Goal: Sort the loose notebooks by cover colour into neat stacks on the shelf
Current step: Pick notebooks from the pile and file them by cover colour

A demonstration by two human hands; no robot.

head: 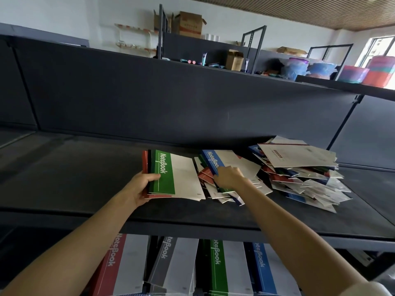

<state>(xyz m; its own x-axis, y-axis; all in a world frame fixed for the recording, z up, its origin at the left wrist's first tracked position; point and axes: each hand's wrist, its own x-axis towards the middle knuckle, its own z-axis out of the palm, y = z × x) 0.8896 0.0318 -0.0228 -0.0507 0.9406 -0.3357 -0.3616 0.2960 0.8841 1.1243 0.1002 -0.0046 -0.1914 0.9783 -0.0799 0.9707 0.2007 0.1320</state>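
A small stack of notebooks (181,176) with a green-spined one on top and red ones beneath lies on the dark shelf (74,178). My left hand (142,186) grips this stack at its left edge, thumb on the green cover. To its right, my right hand (228,177) pinches the edge of a blue-spined notebook (222,162) on the loose pile. The messy pile of loose notebooks (299,178) in red, blue, green and white spreads to the right, topped by a white-backed one.
On the lower shelf stand sorted stacks: red (121,268), grey (175,265), green (226,268) and blue (271,270). A dark back panel (171,99) rises behind the shelf. Cardboard boxes (189,24) and coloured tubs (376,71) sit on far shelving.
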